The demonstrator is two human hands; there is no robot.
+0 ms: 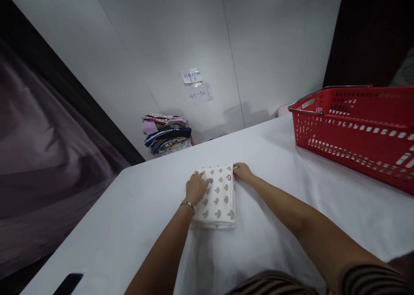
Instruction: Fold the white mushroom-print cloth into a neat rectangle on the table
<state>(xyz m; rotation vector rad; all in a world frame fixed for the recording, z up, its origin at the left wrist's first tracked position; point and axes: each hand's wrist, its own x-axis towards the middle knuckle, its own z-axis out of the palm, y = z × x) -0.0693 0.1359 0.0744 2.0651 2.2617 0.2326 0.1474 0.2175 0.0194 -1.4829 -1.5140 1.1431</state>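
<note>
A white cloth (220,196) printed with grey mushroom shapes lies folded into a thick, near-square bundle on the white-covered table (136,226). One red and one blue mushroom stand out among the grey ones. Across its upper left part rests my left hand (196,188), palm down with the fingers spread; a bracelet circles that wrist. At the far right corner, my right hand (243,171) has its fingers closed on the edge of the cloth. Its fingertips are partly hidden, and the bundle stays flat on the table.
A red plastic basket (362,135) with metal handles stands at the right. Beyond the far edge is a stack of folded clothes (168,133). Paper labels (196,86) are taped to the wall. A dark flat object (68,283) lies near left; a purplish curtain (48,165) hangs left.
</note>
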